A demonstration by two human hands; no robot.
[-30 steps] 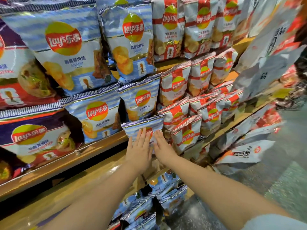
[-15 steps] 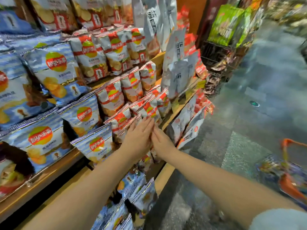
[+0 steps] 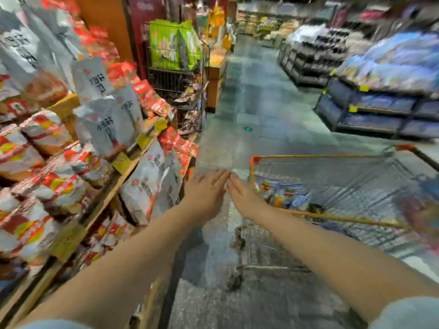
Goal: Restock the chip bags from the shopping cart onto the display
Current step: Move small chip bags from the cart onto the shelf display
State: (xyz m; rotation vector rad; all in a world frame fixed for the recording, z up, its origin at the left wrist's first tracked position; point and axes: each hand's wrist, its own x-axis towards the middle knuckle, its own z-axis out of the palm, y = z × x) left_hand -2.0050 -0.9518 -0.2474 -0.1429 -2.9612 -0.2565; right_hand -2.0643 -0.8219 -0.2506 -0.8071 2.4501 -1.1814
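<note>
Red-white chip bags (image 3: 45, 186) | blurred, on display (image 3: 114, 184) | cart (image 3: 332, 186) beside

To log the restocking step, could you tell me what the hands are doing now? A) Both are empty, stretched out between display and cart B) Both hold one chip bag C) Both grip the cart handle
A: the left hand and right hand are flat and empty, fingertips nearly meeting, between the display and the shopping cart.
</note>
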